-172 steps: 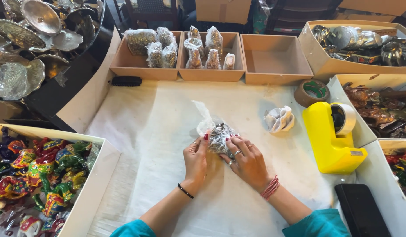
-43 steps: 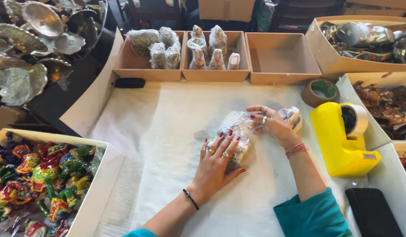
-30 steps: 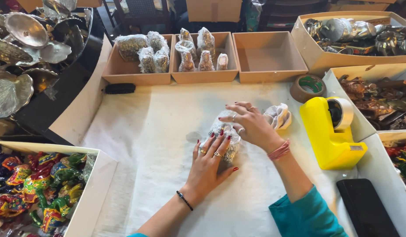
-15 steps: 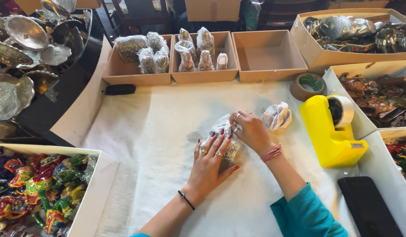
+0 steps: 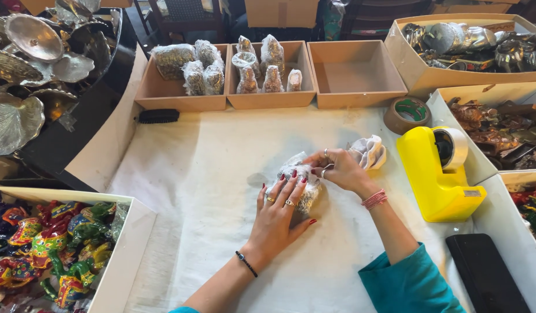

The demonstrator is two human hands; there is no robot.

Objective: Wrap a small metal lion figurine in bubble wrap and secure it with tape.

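A small figurine wrapped in clear plastic (image 5: pixel 299 174) lies on the white cloth (image 5: pixel 221 174) in the middle of the table. My left hand (image 5: pixel 278 215) lies flat on top of it, fingers spread, pressing it down. My right hand (image 5: pixel 336 168) grips the wrap at the bundle's far right end with pinched fingers. A crumpled piece of white wrapping (image 5: pixel 369 152) sits just to the right of that hand.
A yellow tape dispenser (image 5: pixel 439 174) and a brown tape roll (image 5: pixel 408 114) stand at right. Cardboard trays (image 5: pixel 355 101) line the back, two holding wrapped items (image 5: pixel 245 69). A box of colourful figurines (image 5: pixel 42 249) is at front left, metal dishes (image 5: pixel 30 58) at far left, a black case (image 5: pixel 485 272) at front right.
The bundle was held upright in both hands earlier; now it lies on the cloth. My right hand drew back from over it to its right end, while my left hand stayed pressed on top.
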